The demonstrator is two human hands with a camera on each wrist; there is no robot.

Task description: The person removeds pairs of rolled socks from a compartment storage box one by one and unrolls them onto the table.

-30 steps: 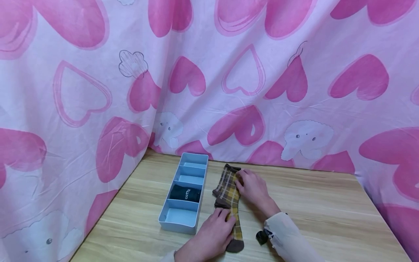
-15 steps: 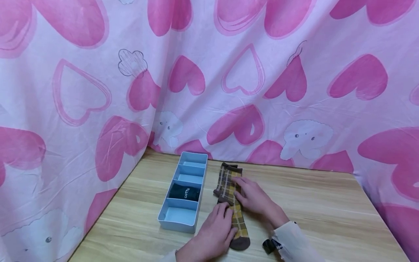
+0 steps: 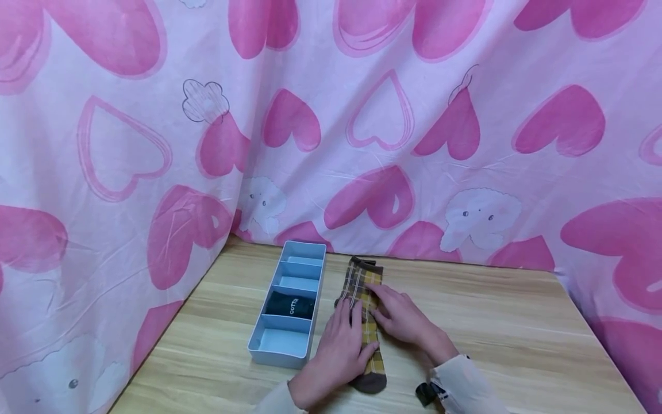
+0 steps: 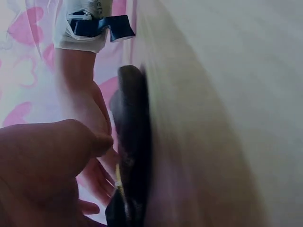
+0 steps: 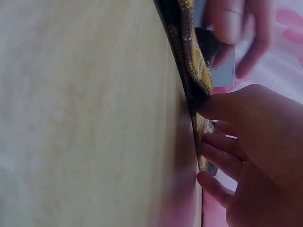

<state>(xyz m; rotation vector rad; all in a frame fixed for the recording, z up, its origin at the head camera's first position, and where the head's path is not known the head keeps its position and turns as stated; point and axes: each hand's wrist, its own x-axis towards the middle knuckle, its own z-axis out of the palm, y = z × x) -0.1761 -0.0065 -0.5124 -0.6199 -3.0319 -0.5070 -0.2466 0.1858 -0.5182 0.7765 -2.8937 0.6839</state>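
Note:
Brown and mustard plaid socks [image 3: 368,277] lie stretched out flat on the table, dark toe [image 3: 370,382] towards me, apparently one on another. My left hand [image 3: 338,345] lies over their left side with fingers fairly straight, covering the middle part. On the right edge rest the fingertips of my right hand [image 3: 405,316]. In the right wrist view the right thumb and fingers touch the edge of the plaid fabric [image 5: 196,61], and the left hand's fingers [image 5: 232,23] blur above it. The left wrist view shows the dark toe end near my left thumb [image 4: 90,142].
Left of the socks stands a blue-grey divided box [image 3: 279,357]. One compartment holds a dark folded bundle [image 3: 289,305] with white lettering. A pink heart-patterned curtain [image 3: 372,144] hangs behind and beside the wooden table [image 3: 496,322].
My left hand has slid forward along the socks, its fingers straighter. My right hand has shifted slightly nearer to me. The lower sock part first swung right, then back left.

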